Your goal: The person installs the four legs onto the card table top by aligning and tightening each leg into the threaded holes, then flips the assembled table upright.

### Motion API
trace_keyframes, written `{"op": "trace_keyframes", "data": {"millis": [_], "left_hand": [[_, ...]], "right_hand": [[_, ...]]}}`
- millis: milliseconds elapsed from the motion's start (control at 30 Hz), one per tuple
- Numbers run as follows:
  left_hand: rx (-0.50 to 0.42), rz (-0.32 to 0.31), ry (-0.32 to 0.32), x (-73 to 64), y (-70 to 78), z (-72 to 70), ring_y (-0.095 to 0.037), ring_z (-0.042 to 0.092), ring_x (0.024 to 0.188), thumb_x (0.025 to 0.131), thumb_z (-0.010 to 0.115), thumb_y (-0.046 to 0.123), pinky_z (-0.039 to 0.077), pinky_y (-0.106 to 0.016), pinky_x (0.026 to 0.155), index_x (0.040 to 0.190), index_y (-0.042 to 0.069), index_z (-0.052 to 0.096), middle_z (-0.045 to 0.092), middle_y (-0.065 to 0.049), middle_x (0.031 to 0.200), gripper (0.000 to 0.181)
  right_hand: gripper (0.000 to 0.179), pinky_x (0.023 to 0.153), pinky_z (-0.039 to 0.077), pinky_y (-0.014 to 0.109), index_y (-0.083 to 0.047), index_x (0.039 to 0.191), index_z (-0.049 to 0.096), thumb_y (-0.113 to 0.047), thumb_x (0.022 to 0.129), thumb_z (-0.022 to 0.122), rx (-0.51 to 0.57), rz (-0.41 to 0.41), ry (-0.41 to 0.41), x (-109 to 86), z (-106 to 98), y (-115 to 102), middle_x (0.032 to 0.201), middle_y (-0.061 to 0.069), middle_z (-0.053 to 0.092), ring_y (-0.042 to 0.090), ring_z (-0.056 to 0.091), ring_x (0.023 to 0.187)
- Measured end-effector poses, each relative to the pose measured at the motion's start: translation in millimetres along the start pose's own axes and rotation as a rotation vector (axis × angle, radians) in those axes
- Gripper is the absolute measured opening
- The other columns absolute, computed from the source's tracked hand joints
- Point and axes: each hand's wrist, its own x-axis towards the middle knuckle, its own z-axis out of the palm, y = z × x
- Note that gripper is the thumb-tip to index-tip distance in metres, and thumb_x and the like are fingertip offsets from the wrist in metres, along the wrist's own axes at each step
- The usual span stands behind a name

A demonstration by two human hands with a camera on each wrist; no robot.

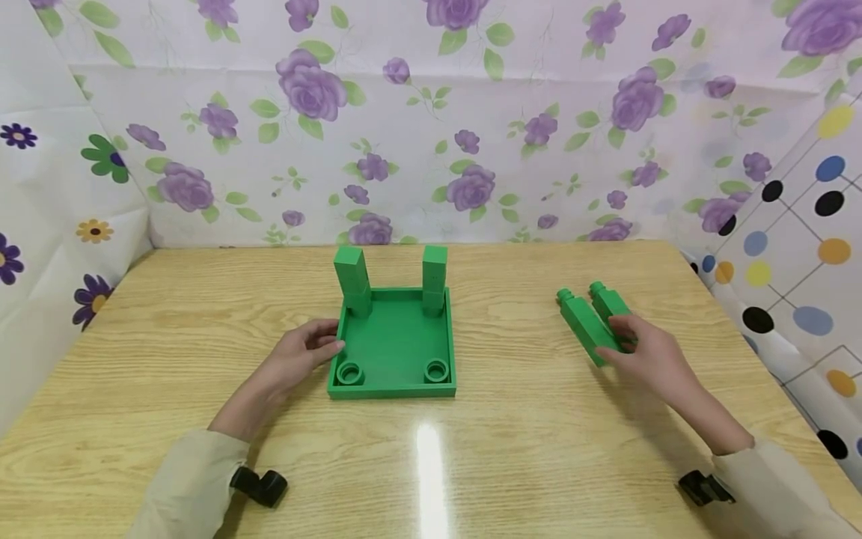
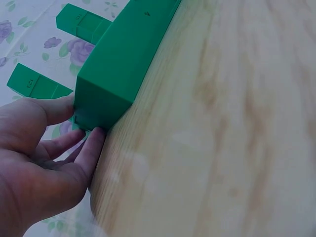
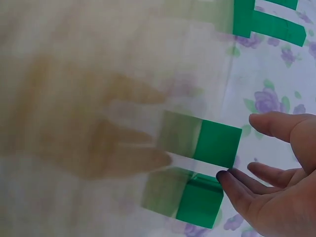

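Note:
A green square tray-like base (image 1: 397,337) with a raised rim lies on the table. Upright square posts (image 1: 352,273) stand at its two far corners; its near corners have round threaded sockets (image 1: 436,370). My left hand (image 1: 303,352) holds the base's left wall, thumb at the rim and fingers low against the side. On the right, two loose green posts lie side by side, threaded ends facing away: a left one (image 1: 582,326) and a right one (image 1: 609,303). My right hand (image 1: 646,355) is over their near ends, fingers extended, thumb apart from the fingers.
The wooden table (image 1: 512,449) reaches back to a flowered cloth wall (image 1: 471,135). A dotted wall covering (image 1: 795,262) borders the right side, and another patterned one (image 1: 60,224) the left. Black devices (image 1: 259,486) sit at both wrists.

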Motion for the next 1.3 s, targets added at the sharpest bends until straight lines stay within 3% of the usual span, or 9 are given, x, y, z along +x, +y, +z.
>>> {"op": "trace_keyframes", "data": {"millis": [400,667,1067,1300], "left_hand": [[0.000,-0.004,0.008,-1.8,-0.4,-2.2,-0.034,0.045,0.124,0.099,0.059,0.018,0.042,-0.036,0.097,0.144,-0.005,0.037,0.046,-0.024,0.137,0.055],[0.002,0.007,0.003,-3.1,0.3,-1.6,-0.034,0.045,0.124,0.099,0.058,0.017,0.042,-0.037,0.097,0.144,-0.005,0.037,0.046,-0.025,0.137,0.055],[-0.002,0.014,-0.007,-2.7,0.5,0.4,-0.032,0.047,0.121,0.099,0.059,0.018,0.043,-0.036,0.095,0.144,-0.005,0.038,0.047,-0.024,0.135,0.055],[0.002,0.019,-0.003,-1.8,0.2,0.8,-0.032,0.047,0.120,0.099,0.059,0.018,0.043,-0.034,0.094,0.144,-0.005,0.038,0.048,-0.024,0.134,0.055]], "right_hand": [[0.060,0.060,0.053,0.040,0.019,0.116,0.056,-0.028,0.085,0.077,-0.092,0.023,0.004,-10.4,11,-2,0.093,0.028,0.067,0.035,0.066,0.080],[0.049,0.052,0.047,0.033,0.015,0.110,0.060,-0.022,0.083,0.078,-0.125,0.027,0.032,-6.6,14,-1,0.080,0.016,0.067,0.020,0.060,0.063],[0.044,0.058,0.051,0.038,0.015,0.113,0.061,-0.016,0.084,0.073,-0.125,0.041,0.046,-10.7,8,-1,0.085,0.020,0.068,0.024,0.063,0.069],[0.047,0.058,0.049,0.035,0.014,0.117,0.060,-0.019,0.085,0.073,-0.099,0.063,0.039,-9.8,3,-3,0.088,0.020,0.068,0.027,0.064,0.075]]}}
